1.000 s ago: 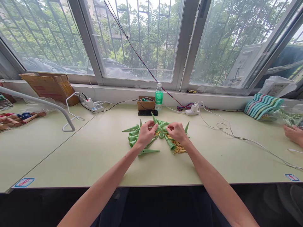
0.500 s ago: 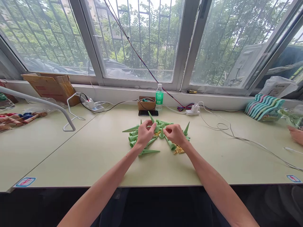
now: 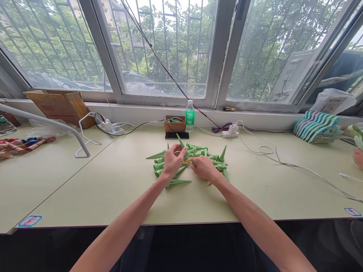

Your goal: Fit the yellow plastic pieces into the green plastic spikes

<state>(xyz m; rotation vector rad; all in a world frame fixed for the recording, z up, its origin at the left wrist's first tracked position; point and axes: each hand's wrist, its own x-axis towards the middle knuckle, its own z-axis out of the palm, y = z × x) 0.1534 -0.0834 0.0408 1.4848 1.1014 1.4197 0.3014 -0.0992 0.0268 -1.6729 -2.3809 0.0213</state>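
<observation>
My left hand [image 3: 172, 160] is closed round a green plastic plant-watering spike [image 3: 180, 141], its tip pointing up and away. Just to its right, my right hand [image 3: 202, 166] has its fingers curled together low over small yellow pieces [image 3: 187, 161] in the middle of the pile; anything between those fingertips is hidden. Around both hands lie several more green spikes, among them a flat one [image 3: 179, 182] in front and an upright one [image 3: 223, 153] at the right. Open round ends of a few tubes [image 3: 157, 166] face left.
Behind the pile are a black phone [image 3: 177, 135], a small cardboard box [image 3: 175, 126] and a water bottle [image 3: 190, 117]. White cables [image 3: 279, 160] run over the table at right, near a stack of turquoise hangers [image 3: 317, 126]. Another person's hand [image 3: 358, 156] shows at the right edge.
My right hand has moved left and slightly down, from beside an upright green piece to the yellow pieces by my left hand. My left hand stays about where it was, still holding its spike.
</observation>
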